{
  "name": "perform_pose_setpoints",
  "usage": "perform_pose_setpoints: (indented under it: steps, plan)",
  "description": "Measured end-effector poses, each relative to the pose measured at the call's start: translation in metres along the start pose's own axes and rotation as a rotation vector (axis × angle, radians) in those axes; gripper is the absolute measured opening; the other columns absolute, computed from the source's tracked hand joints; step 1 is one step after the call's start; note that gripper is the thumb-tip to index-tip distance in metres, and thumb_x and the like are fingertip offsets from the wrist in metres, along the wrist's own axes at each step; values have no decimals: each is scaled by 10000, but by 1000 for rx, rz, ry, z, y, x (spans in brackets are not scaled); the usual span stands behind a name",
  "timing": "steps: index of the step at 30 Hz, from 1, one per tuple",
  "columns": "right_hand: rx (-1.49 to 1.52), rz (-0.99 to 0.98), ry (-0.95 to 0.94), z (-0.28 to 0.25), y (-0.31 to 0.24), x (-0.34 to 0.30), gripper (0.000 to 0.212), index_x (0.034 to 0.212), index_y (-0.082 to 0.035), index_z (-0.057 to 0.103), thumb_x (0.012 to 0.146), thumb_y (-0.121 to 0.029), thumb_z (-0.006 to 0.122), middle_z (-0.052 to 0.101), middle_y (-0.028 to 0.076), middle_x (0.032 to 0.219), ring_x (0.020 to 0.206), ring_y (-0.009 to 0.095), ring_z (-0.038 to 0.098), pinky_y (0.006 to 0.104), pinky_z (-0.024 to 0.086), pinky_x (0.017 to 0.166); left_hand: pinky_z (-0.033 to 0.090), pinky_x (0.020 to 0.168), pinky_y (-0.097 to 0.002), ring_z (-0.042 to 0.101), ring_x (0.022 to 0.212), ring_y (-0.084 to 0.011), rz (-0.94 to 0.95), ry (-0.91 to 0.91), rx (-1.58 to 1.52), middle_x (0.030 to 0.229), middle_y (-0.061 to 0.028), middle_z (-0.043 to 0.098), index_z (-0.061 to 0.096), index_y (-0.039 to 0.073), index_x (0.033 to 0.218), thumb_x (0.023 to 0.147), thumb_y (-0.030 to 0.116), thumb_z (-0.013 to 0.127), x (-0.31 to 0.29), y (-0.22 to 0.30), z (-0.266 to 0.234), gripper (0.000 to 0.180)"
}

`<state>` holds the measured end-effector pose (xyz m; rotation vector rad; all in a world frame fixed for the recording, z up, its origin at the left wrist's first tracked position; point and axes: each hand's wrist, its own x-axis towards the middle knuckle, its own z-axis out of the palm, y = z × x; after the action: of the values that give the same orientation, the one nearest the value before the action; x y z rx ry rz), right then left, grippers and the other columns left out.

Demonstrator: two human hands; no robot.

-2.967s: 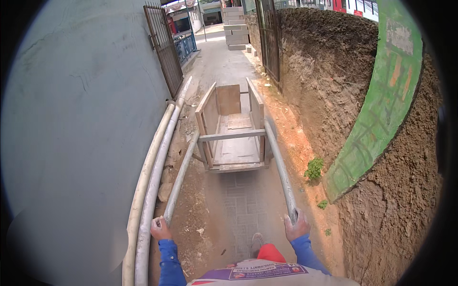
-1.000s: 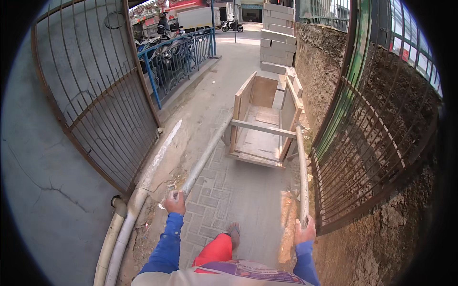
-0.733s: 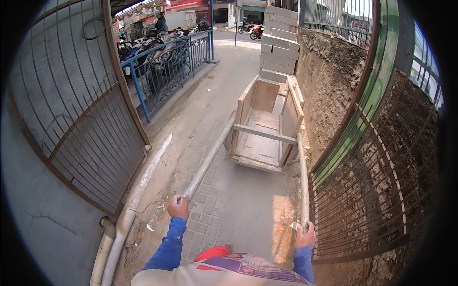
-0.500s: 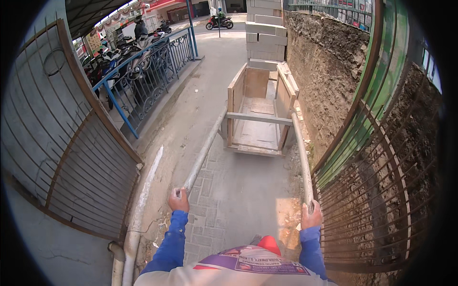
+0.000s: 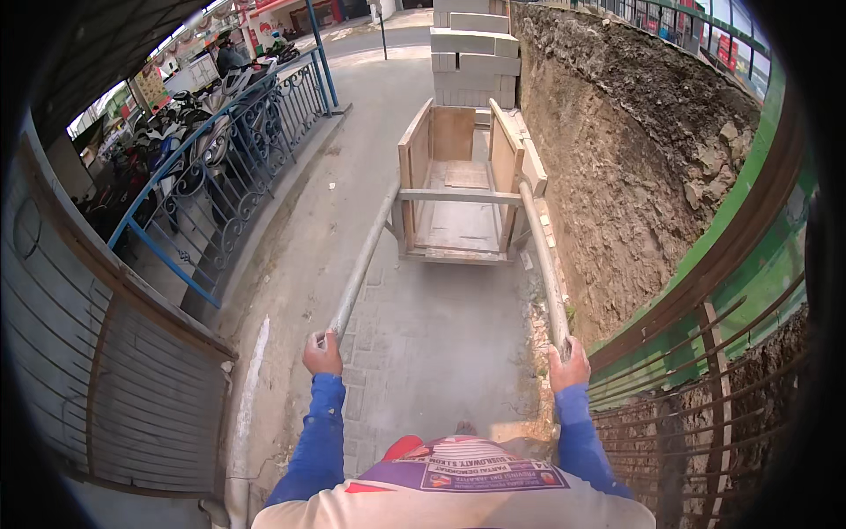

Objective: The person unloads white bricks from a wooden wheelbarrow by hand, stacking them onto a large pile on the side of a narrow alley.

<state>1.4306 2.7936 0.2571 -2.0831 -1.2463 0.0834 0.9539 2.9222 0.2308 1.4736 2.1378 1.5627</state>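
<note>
A wooden-sided handcart (image 5: 454,231) stands ahead of me, its box open toward me with nothing seen inside. Two long pale pole handles reach back from it on either side. My left hand (image 5: 322,353) is wrapped round the end of the left handle (image 5: 363,264). Round the right handle (image 5: 548,273) closes my right hand (image 5: 568,363). Both forearms are in blue sleeves and stretched forward. A wooden crossbar (image 5: 460,197) joins the handles at the near end of the box.
Grey blocks (image 5: 476,66) are stacked just beyond the cart. A rough earthen wall (image 5: 617,176) runs along the right. To the left are a blue railing (image 5: 238,176) and parked motorcycles (image 5: 189,141). Barred gate leaves (image 5: 159,388) flank me; paving (image 5: 423,353) lies underfoot.
The cart and I have moved forward through the gateway, nearer the stacked blocks. Gate leaves have slid back past me on both sides. Both hands keep their hold on the handles.
</note>
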Motion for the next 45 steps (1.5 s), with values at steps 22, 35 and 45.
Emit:
perform_pose_setpoints:
  steps: [22,35,45]
  plan:
    - [-9,34,-9,189,-48,469,438,1228,-33,556,841,-201,672,639,233,1123,1050,362,623,409,478,923,512,730,-402,664,788,-327,98,-123,-34,845,-184,679,666,-8,954,817,305,689,302,89,385,342]
    - [13,44,371,185,-116,704,400,1094,-8,644,869,-339,670,696,174,985,915,277,672,372,510,823,465,955,-403,588,1117,-373,380,-336,-331,1197,-249,601,609,-40,1108,836,242,697,468,224,472,401]
    - [154,-15,659,181,-142,753,329,1028,-9,676,926,-320,637,695,109,971,901,182,652,316,506,797,411,1023,-419,580,1158,-308,566,-229,-602,1179,-228,634,596,-55,1136,913,251,610,495,246,503,379]
